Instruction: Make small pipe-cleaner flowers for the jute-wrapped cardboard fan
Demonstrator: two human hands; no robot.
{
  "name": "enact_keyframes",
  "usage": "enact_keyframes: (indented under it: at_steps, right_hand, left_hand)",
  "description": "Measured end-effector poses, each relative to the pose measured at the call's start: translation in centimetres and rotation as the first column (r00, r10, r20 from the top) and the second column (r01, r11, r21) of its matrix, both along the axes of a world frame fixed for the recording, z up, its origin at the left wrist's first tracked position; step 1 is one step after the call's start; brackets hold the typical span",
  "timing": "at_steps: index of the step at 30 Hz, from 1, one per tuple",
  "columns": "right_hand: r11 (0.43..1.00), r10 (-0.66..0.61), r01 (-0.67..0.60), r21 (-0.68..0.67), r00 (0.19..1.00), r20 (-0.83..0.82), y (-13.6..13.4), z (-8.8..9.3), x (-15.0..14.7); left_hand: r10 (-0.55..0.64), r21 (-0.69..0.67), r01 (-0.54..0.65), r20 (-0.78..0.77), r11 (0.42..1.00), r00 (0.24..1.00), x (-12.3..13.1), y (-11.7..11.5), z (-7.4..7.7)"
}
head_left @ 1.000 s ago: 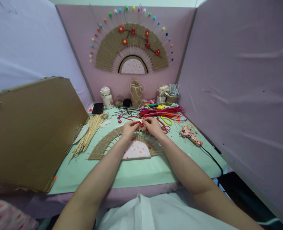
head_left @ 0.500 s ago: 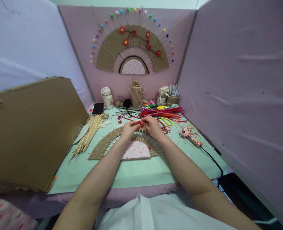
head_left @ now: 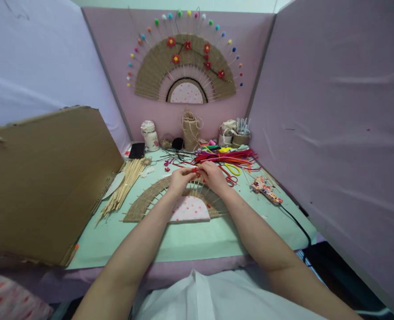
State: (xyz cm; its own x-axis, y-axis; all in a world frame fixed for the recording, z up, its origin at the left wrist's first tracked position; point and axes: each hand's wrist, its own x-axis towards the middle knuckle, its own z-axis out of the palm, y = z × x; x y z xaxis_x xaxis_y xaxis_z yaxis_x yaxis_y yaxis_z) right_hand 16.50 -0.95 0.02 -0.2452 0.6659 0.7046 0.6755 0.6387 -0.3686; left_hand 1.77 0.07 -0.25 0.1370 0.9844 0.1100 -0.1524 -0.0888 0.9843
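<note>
Mint-green tabletop (head_left: 197, 244) before a pink back panel (head_left: 106, 40)

On the panel hangs a jute fan (head_left: 146, 78) with red flowers (head_left: 176, 59) along a dark branch, and an arc of coloured pompoms (head_left: 180, 14) above its curved edge. Below it, along the back of the tabletop, stand a white lidded bottle (head_left: 150, 138), a cone of twine (head_left: 190, 133) and a container of pale sticks (head_left: 241, 140).

At the centre, the left hand (head_left: 182, 178) has its thumb and fingertips closed on a small red piece (head_left: 194, 170), held above the upper band of a half-round woven fan (head_left: 138, 209) lying flat. The right hand (head_left: 213, 175) meets it from the other side with bent fingers touching the piece; whether they pinch it too cannot be told, since the fingers hide most of it. A white, red-spotted half-circle (head_left: 190, 209) sits at the fan's lower middle, between the forearms.

Just beyond the hands lies a heap of red and pink pipe cleaners (head_left: 226, 156), with red-handled scissors (head_left: 232, 179) near the right hand. Farther right rests a patterned glue gun (head_left: 265, 190) on a black cord (head_left: 296, 218). To the left, a sheaf of thin wooden sticks (head_left: 123, 186) lies beside a large cardboard sheet (head_left: 46, 186).
</note>
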Motion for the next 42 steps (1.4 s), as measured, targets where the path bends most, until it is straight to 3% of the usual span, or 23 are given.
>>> enact_keyframes:
  at_steps: [8,16,22,26,31,36,42]
  right_hand:
    - [0.998,-0.053,0.052,0.016,0.998,0.027,-0.5,0.1,-0.4]
    - [0.993,-0.116,0.117,-0.007,0.992,0.043,-0.8,-0.4,-1.1]
    - [0.992,-0.128,0.128,-0.002,0.991,-0.030,-0.4,-0.2,-0.6]
    - [0.998,-0.067,0.067,-0.011,0.992,-0.102,-0.3,0.1,-0.4]
    - [0.999,-0.023,0.018,-0.041,0.993,-0.113,-0.4,-0.1,-0.7]
    - [0.998,-0.015,0.009,-0.058,0.994,-0.105,-0.4,-0.3,-0.9]
    - [0.997,-0.034,0.029,-0.070,0.997,-0.074,-0.7,0.0,-0.9]
  left_hand:
    - [0.129,0.148,-0.115,-0.088,0.982,0.988,0.4,-0.1,-0.1]
    - [0.297,0.361,-0.189,-0.274,0.913,0.915,0.4,-0.7,-0.6]
    - [0.079,0.226,-0.041,-0.162,0.973,0.984,0.2,0.6,-1.0]
    - [0.118,0.309,-0.030,-0.270,0.951,0.956,-0.9,1.2,-0.3]
    - [-0.051,0.232,0.112,-0.254,0.966,0.966,-1.6,1.1,0.2]
    - [0.005,0.213,0.042,-0.215,0.976,0.977,-1.4,0.8,0.1]
    - [0.122,0.397,-0.003,-0.274,0.918,0.954,-1.3,0.9,0.1]
